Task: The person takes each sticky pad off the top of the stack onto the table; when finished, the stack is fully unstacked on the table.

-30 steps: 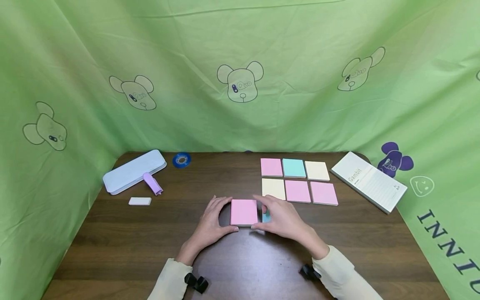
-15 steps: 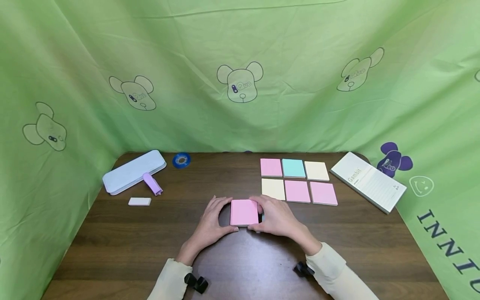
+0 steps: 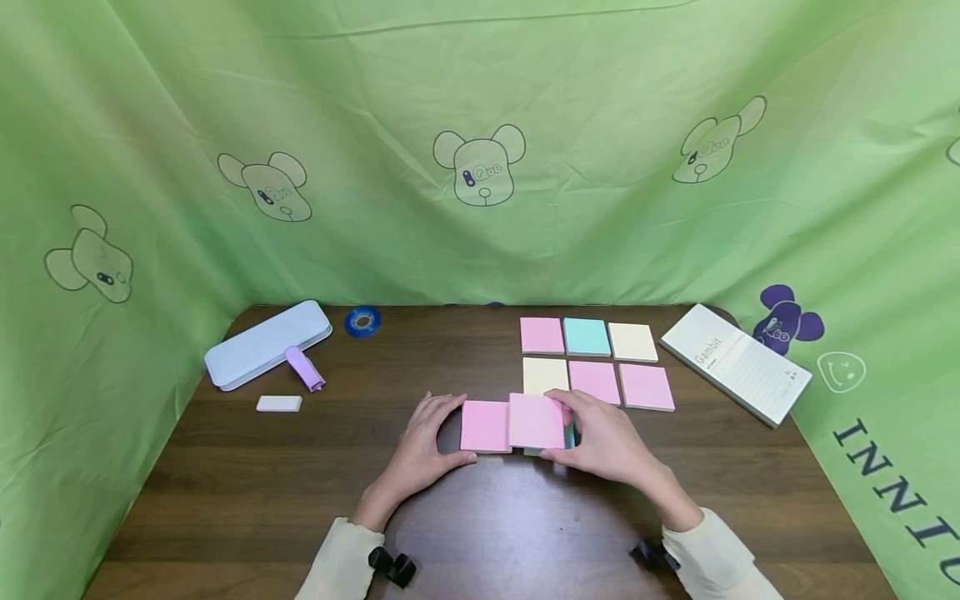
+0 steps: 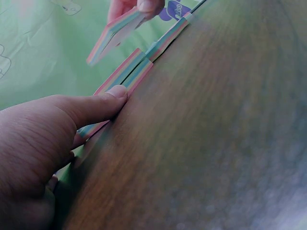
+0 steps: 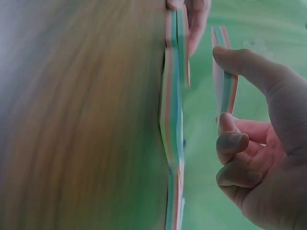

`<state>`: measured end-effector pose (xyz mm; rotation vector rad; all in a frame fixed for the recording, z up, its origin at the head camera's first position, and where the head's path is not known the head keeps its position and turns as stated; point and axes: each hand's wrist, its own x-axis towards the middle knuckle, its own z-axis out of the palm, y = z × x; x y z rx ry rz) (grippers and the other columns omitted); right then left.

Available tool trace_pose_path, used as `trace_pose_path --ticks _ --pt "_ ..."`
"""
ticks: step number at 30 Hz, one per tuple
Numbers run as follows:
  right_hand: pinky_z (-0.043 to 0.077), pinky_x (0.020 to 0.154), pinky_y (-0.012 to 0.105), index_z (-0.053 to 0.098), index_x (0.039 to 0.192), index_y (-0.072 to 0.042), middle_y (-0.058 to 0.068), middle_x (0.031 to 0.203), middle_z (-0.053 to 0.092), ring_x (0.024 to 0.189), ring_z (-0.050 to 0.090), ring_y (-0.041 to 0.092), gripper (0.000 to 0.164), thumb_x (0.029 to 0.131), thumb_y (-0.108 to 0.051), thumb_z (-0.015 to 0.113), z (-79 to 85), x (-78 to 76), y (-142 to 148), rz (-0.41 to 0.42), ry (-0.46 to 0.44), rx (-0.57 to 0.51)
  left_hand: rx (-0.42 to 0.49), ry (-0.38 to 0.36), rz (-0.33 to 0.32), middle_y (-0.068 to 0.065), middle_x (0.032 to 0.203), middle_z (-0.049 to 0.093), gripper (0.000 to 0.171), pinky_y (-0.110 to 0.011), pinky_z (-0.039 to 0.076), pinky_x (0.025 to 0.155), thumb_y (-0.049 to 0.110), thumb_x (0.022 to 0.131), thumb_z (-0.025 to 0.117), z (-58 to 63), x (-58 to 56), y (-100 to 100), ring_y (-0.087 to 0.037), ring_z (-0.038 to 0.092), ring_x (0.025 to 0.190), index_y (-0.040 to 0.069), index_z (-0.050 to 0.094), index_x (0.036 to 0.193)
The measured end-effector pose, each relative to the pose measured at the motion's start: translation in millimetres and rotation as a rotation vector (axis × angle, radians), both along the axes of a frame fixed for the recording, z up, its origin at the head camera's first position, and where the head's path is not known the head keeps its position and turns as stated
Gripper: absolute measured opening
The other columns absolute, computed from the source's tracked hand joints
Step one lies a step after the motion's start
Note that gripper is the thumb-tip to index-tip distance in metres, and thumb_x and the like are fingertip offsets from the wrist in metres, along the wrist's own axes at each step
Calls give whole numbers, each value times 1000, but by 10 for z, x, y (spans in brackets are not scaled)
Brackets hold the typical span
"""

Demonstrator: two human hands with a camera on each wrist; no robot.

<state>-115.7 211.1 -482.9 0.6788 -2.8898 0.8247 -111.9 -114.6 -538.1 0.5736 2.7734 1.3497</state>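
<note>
My left hand (image 3: 427, 437) holds a stack of sticky note pads (image 3: 483, 427) on the table, thumb at the near edge and fingers at the far side. The left wrist view shows pads lying one on another there, striped along their edges (image 4: 136, 72). My right hand (image 3: 606, 437) pinches another pink-topped sticky note pad (image 3: 536, 421) between thumb and fingers. In both wrist views this pad is raised above the others and slightly tilted. Beneath it a teal-topped pad (image 3: 570, 437) lies on the table, mostly hidden in the head view.
Two rows of pads lie behind the right hand, among them a teal pad (image 3: 587, 337), a cream pad (image 3: 633, 342) and a pink pad (image 3: 647, 387). A notepad (image 3: 738, 364) lies far right. At left are a pencil case (image 3: 268, 345), purple stapler (image 3: 304, 368), white eraser (image 3: 279, 403) and blue tape roll (image 3: 363, 321).
My right hand has closed on the top pink pad, lifted it off the stack and carried it right, over the teal pad. My left hand has stayed in place.
</note>
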Motion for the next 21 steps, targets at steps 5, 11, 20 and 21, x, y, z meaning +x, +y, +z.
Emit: trace_pose_path --ticks 5,11,20,21 --pt "39 63 24 71 141 -5 -10 91 55 74 44 3 81 73 -36 103 29 58 314 -35 -6 -27 -8 -22 12 -17 158 58 91 -77 28 129 28 84 100 0 10 7 -50 32 162 10 57 162" --pt "38 61 22 70 139 -5 -11 90 53 73 47 6 78 73 -30 104 -14 117 632 -47 -11 -29 -18 -31 24 -16 159 58 91 -81 30 125 32 85 99 -3 10 6 -51 31 162 12 57 163" --pt "36 61 23 70 139 -2 -10 88 52 72 42 1 80 73 -30 104 -89 176 961 -52 -10 -1 -20 -15 1 -16 158 58 90 -82 29 125 32 86 98 -10 15 -2 -52 31 162 12 56 163" --pt "36 61 23 70 140 -2 -10 88 52 73 42 1 81 73 -30 104 -95 176 981 -56 -13 6 -21 -16 1 -16 158 58 90 -82 30 124 32 86 98 -9 16 -2 -52 31 162 13 56 163"
